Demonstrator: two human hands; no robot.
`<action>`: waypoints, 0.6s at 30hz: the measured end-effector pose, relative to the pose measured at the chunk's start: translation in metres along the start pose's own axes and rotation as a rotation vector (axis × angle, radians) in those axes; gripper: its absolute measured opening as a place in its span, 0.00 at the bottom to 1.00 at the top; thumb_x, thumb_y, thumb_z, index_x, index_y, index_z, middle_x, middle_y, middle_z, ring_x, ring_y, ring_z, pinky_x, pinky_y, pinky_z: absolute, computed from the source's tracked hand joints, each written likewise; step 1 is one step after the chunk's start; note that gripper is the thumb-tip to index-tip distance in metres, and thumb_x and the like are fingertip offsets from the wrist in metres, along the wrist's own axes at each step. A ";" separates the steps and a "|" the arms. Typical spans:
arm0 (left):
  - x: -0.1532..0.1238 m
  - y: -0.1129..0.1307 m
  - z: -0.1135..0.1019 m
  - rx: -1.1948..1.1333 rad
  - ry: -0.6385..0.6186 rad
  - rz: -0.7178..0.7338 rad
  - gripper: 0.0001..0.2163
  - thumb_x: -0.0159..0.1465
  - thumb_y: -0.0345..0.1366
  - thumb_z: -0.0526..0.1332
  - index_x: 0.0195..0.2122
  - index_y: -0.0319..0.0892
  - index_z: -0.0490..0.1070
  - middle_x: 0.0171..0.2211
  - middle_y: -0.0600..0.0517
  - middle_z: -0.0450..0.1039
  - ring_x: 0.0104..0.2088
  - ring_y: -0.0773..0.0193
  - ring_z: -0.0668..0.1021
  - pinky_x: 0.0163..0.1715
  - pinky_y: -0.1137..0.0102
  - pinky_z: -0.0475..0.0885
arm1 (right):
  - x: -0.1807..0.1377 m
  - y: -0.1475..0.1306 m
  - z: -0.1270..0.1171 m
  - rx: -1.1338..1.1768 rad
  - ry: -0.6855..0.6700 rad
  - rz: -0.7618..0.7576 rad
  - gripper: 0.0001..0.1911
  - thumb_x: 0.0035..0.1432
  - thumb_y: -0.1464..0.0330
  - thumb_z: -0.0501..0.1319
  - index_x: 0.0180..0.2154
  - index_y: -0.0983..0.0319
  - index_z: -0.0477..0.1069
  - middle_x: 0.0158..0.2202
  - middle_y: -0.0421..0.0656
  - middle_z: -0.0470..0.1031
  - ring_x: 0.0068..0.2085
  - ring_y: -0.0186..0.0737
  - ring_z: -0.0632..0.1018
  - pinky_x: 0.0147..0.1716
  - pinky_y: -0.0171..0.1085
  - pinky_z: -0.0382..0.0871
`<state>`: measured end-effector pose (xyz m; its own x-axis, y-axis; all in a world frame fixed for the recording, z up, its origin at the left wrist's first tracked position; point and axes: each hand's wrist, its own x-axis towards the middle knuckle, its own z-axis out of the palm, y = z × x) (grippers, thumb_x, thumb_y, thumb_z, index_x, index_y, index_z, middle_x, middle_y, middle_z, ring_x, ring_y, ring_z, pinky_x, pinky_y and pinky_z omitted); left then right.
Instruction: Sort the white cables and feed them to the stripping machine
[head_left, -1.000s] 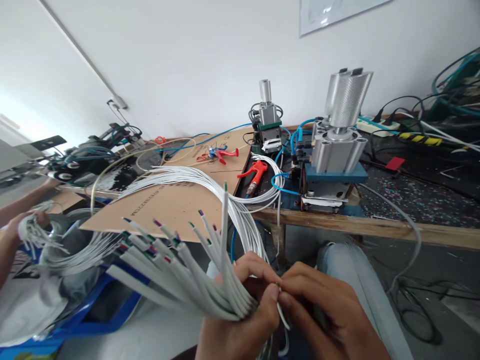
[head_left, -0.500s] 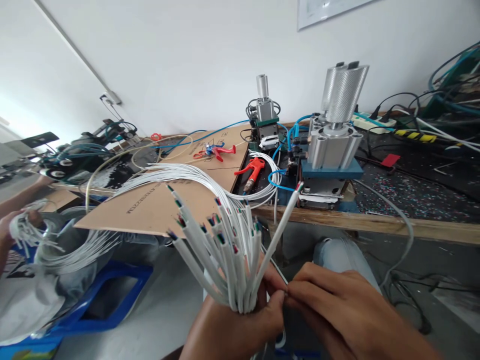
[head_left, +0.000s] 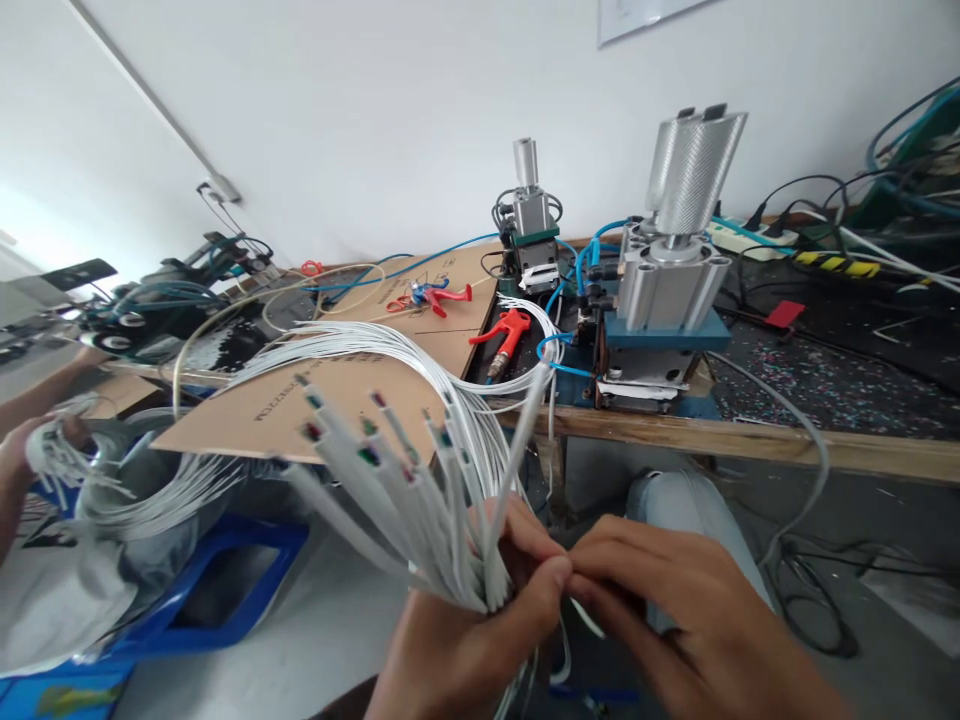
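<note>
My left hand [head_left: 480, 630] is closed round a bundle of flat white cables [head_left: 397, 480] whose cut ends fan up and to the left, showing coloured cores. The cables loop back over the bench to a pneumatic machine [head_left: 664, 290]. My right hand [head_left: 675, 620] is closed in a pinch against my left thumb on one white cable [head_left: 525, 440] that rises toward the bench edge. What sits between the fingertips is hidden.
A cardboard sheet [head_left: 330, 400] overhangs the wooden bench edge [head_left: 750, 440]. A red air gun [head_left: 506, 335] and a second small press [head_left: 532, 250] stand behind. At the left another person's hand [head_left: 30, 460] holds white cables above a blue crate [head_left: 225, 580]. Black cords lie on the floor at right.
The fanned cable ends swung from leaning left to upright, then tipped left again. One cable was drawn out to the right of the bundle. My hands stayed together.
</note>
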<state>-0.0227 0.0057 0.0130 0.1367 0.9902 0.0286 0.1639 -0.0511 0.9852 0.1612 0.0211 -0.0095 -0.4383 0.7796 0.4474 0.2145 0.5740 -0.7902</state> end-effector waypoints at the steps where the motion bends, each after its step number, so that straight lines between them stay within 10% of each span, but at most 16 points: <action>1: -0.001 0.000 0.005 -0.046 0.065 0.011 0.08 0.68 0.34 0.66 0.30 0.45 0.74 0.28 0.56 0.70 0.29 0.67 0.72 0.31 0.72 0.67 | 0.000 0.000 0.006 0.071 0.047 0.029 0.16 0.77 0.66 0.56 0.36 0.60 0.78 0.30 0.39 0.77 0.29 0.34 0.78 0.28 0.33 0.69; 5: -0.002 0.000 0.004 -0.096 0.114 0.023 0.09 0.70 0.35 0.64 0.30 0.44 0.73 0.29 0.55 0.70 0.30 0.66 0.73 0.31 0.73 0.69 | -0.004 0.006 0.023 0.279 0.149 0.102 0.14 0.76 0.67 0.58 0.38 0.59 0.79 0.27 0.37 0.75 0.27 0.32 0.76 0.27 0.31 0.68; 11: 0.010 0.008 -0.026 0.205 -0.415 0.028 0.08 0.60 0.27 0.65 0.26 0.44 0.71 0.25 0.56 0.69 0.26 0.65 0.68 0.27 0.70 0.63 | -0.009 0.011 0.007 0.059 -0.185 -0.086 0.17 0.77 0.63 0.57 0.36 0.58 0.80 0.32 0.42 0.82 0.31 0.39 0.82 0.29 0.34 0.71; 18: 0.001 -0.010 0.000 -0.225 -0.050 -0.102 0.11 0.70 0.44 0.67 0.35 0.44 0.74 0.26 0.54 0.72 0.27 0.66 0.75 0.27 0.74 0.69 | -0.012 0.008 0.026 0.334 0.147 0.175 0.16 0.76 0.65 0.58 0.35 0.59 0.79 0.25 0.37 0.74 0.26 0.34 0.75 0.27 0.32 0.66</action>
<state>-0.0239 0.0072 0.0032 0.1794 0.9808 -0.0759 -0.0412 0.0846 0.9956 0.1450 0.0099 -0.0321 -0.2859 0.8999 0.3294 -0.0312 0.3349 -0.9418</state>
